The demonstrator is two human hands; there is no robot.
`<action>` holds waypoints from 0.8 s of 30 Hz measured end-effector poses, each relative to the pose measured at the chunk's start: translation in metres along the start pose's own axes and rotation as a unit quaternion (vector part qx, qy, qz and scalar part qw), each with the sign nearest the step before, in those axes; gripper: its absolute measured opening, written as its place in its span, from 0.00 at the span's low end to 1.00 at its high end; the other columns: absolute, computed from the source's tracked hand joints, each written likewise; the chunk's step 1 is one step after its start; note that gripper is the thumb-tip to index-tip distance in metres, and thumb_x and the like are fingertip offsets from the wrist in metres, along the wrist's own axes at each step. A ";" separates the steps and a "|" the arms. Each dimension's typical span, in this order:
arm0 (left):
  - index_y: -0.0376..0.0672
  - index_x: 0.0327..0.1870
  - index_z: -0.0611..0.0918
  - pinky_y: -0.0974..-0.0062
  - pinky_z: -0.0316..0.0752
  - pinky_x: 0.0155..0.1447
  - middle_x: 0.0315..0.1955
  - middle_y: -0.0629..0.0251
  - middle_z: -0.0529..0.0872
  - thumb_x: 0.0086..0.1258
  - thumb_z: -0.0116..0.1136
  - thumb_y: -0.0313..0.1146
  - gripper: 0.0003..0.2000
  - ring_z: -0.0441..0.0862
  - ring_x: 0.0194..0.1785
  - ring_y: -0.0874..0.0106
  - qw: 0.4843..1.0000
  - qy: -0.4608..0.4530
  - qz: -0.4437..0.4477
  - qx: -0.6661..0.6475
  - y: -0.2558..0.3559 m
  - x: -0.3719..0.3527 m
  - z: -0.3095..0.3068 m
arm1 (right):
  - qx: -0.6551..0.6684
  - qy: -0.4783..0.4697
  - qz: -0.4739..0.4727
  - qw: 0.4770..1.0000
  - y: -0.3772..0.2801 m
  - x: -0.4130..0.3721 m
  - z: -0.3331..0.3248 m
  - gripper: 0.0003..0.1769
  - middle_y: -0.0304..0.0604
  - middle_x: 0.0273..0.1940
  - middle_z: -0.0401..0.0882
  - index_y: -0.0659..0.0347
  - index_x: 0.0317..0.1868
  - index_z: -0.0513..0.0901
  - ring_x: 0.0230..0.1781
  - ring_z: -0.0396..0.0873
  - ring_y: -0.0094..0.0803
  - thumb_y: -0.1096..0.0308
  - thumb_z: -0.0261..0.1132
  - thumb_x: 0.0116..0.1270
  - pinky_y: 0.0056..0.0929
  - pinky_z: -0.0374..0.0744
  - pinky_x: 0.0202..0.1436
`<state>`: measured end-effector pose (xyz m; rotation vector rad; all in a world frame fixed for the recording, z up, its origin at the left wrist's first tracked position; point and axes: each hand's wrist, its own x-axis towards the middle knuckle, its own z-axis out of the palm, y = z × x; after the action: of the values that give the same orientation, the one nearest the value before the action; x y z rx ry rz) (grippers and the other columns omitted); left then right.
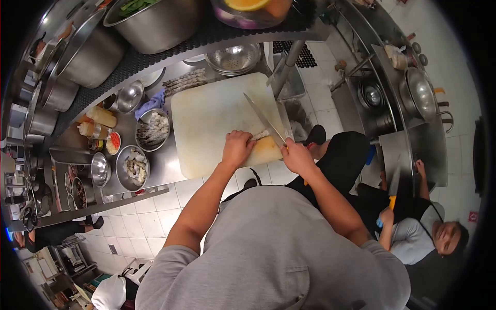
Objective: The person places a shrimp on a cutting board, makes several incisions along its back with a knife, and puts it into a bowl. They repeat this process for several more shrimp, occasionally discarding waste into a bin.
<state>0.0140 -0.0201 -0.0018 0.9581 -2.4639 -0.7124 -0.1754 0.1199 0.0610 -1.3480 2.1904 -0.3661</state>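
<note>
White board (206, 119) sits under both your hands. Your right hand (297, 155) is closed round the handle of the knife (263, 120), blade running out toward 11 o'clock. Your left hand (236, 147) is curled, fingertips pinning a pale shrimp (261, 135) at the board's near right edge, touching the blade. The shrimp looks light, soft and slippery and will likely skid under the edge, so pin it flat along the body with knuckles tucked back. At 9 o'clock of the board is a steel bowl (153, 129) of shrimp, with a second bowl (133, 166) at 8. A colander (235, 58) is at 12. A co-worker's hand (386, 216) is at 4 o'clock.
</note>
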 end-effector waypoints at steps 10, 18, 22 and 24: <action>0.43 0.45 0.89 0.58 0.73 0.58 0.37 0.61 0.87 0.64 0.71 0.37 0.12 0.80 0.48 0.57 1.000 0.016 0.024 -0.012 0.005 0.003 -0.006 | 0.010 -0.005 0.012 1.000 -0.003 -0.006 -0.003 0.16 0.68 0.38 0.85 0.67 0.47 0.75 0.44 0.83 0.67 0.59 0.57 0.78 0.62 0.78 0.50; 0.42 0.42 0.89 0.58 0.72 0.58 0.38 0.61 0.87 0.64 0.68 0.36 0.10 0.80 0.50 0.57 0.998 -0.061 0.010 0.008 0.011 0.016 0.003 | 0.006 0.006 -0.011 1.000 -0.003 -0.009 0.012 0.14 0.67 0.36 0.85 0.66 0.45 0.75 0.41 0.83 0.67 0.61 0.55 0.78 0.64 0.78 0.48; 0.42 0.41 0.89 0.59 0.72 0.58 0.38 0.60 0.86 0.65 0.68 0.35 0.09 0.80 0.50 0.57 0.997 -0.074 0.002 -0.001 0.009 0.016 0.000 | 0.010 0.011 -0.024 1.000 -0.001 -0.005 0.016 0.14 0.65 0.36 0.85 0.67 0.45 0.74 0.40 0.83 0.68 0.62 0.56 0.78 0.63 0.78 0.47; 0.42 0.43 0.90 0.59 0.73 0.58 0.37 0.60 0.86 0.64 0.69 0.35 0.10 0.80 0.50 0.57 0.998 -0.059 0.005 -0.020 0.006 0.014 0.003 | 0.014 0.012 -0.025 1.000 -0.004 -0.005 0.014 0.14 0.66 0.35 0.84 0.68 0.45 0.74 0.40 0.83 0.68 0.62 0.56 0.78 0.63 0.78 0.47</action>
<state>0.0002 -0.0255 0.0020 0.9118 -2.5425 -0.8343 -0.1629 0.1231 0.0523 -1.3915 2.1666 -0.4322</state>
